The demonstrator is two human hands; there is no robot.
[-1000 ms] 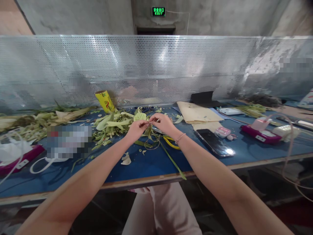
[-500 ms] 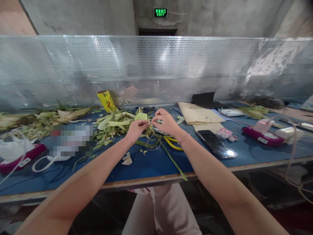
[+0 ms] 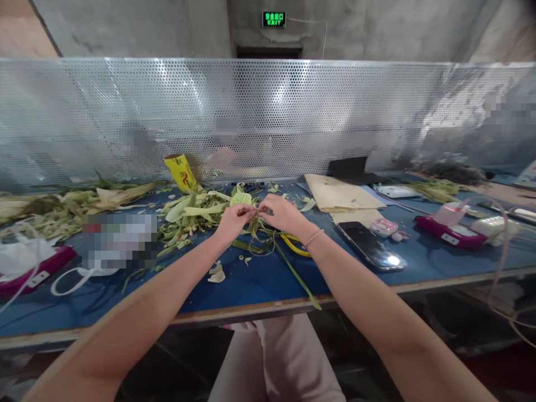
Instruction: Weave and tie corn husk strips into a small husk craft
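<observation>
A concrete wall (image 3: 146, 28) is rising behind a perforated metal panel (image 3: 234, 106), which is bounding the far edge of the blue table (image 3: 251, 285); blue surface is showing between the forearms, up to the near edge. A heap of pale green husks (image 3: 192, 215) is crowding the left hand (image 3: 235, 220), while tan paper (image 3: 343, 192) and a phone (image 3: 371, 245) are lying beyond the right hand (image 3: 285, 215). Both hands are pinching narrowly, fingertips (image 3: 250, 212) nearly meeting (anything held is too small to tell). A green stalk (image 3: 296, 277) is reaching the near edge.
</observation>
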